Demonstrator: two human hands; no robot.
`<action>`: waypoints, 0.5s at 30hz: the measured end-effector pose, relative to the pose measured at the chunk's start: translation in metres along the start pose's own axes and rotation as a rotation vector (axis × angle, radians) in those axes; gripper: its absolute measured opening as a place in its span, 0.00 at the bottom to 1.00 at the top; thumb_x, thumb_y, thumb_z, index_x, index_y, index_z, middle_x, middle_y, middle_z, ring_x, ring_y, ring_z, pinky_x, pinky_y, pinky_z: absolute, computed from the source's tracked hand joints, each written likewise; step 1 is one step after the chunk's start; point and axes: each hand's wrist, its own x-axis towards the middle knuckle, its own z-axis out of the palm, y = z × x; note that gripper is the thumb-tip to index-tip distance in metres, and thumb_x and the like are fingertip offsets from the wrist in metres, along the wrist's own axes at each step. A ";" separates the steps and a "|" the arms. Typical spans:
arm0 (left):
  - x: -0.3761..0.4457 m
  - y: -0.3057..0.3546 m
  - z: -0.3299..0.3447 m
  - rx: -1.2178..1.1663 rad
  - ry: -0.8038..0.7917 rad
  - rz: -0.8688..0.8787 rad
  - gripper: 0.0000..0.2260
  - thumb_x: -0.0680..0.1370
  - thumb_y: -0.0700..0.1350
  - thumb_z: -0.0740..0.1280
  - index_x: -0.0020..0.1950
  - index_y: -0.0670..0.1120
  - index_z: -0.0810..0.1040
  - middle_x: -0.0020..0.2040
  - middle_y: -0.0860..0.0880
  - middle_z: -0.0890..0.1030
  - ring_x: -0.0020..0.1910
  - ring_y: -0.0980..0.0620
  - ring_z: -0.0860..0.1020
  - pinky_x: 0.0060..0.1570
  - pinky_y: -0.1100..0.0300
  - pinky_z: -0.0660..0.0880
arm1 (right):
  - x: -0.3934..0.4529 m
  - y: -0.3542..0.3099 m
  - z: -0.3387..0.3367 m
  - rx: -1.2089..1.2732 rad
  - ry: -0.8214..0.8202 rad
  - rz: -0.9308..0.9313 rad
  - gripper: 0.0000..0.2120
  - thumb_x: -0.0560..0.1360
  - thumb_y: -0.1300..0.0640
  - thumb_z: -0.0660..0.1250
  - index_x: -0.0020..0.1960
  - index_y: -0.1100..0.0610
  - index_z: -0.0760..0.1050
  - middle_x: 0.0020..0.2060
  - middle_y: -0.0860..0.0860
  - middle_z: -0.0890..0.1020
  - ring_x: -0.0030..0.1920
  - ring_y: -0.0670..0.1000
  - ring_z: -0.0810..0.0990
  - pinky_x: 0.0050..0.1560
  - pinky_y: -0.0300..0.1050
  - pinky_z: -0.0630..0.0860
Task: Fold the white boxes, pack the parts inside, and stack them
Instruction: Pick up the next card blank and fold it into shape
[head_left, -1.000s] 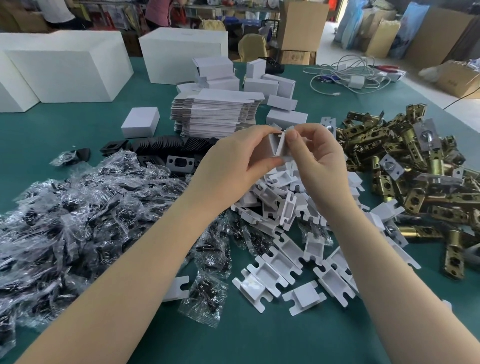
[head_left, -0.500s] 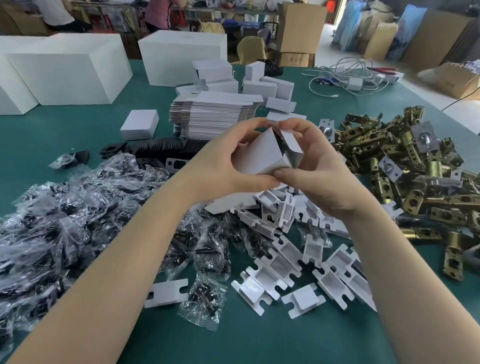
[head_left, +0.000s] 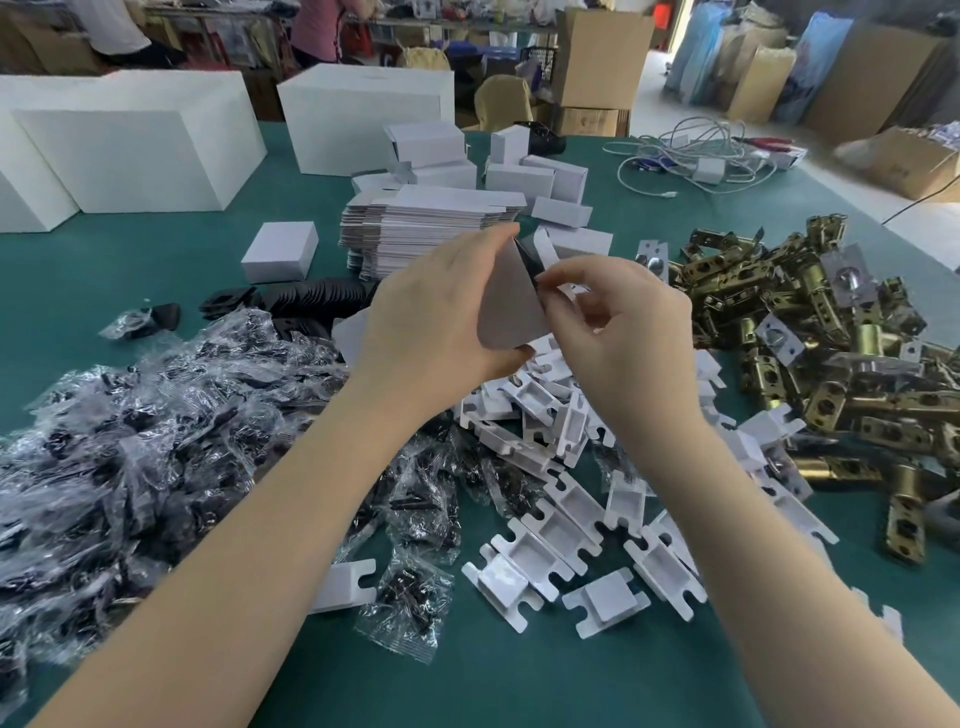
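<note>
While I watch the head view, the left hand (head_left: 436, 322) grips a half-formed white box (head_left: 511, 304) above the green table (head_left: 104, 280), holding it steady so the right hand (head_left: 618, 332) can pinch its end flap, probably to tuck it. White inserts (head_left: 540, 545), brass latches (head_left: 831, 364) and bagged screws (head_left: 156, 441) wait within reach underneath.

A wide table (head_left: 104, 270) covered in dark green cloth filled the foreground, and a pale floor (head_left: 670, 93) ran off behind its far right corner, brightly lit. Brown cardboard cartons (head_left: 602, 57) stood stacked beyond the far edge, with more cartons (head_left: 862, 83) and blue-wrapped bundles (head_left: 696, 57) leaning along the right side. At the back left, cluttered racks (head_left: 234, 36) stood behind two people (head_left: 317, 26).
</note>
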 end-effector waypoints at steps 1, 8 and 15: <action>0.000 0.001 0.001 0.002 0.012 -0.004 0.44 0.64 0.56 0.79 0.76 0.51 0.64 0.70 0.50 0.74 0.66 0.47 0.74 0.59 0.51 0.71 | -0.001 -0.002 0.001 -0.039 0.028 -0.035 0.07 0.75 0.63 0.69 0.51 0.58 0.84 0.45 0.48 0.84 0.42 0.47 0.80 0.47 0.44 0.77; -0.001 0.001 0.006 0.039 0.079 0.025 0.39 0.66 0.54 0.77 0.75 0.47 0.68 0.68 0.48 0.77 0.63 0.46 0.76 0.56 0.51 0.73 | -0.001 -0.010 0.005 -0.016 -0.160 0.101 0.05 0.76 0.60 0.67 0.46 0.56 0.82 0.38 0.47 0.78 0.41 0.42 0.72 0.41 0.36 0.68; -0.001 0.001 0.006 -0.008 0.074 -0.011 0.40 0.65 0.52 0.78 0.75 0.49 0.69 0.66 0.50 0.78 0.61 0.47 0.77 0.53 0.55 0.72 | -0.001 -0.009 0.005 0.187 -0.136 0.203 0.08 0.77 0.59 0.68 0.50 0.48 0.81 0.40 0.34 0.79 0.43 0.33 0.75 0.42 0.27 0.68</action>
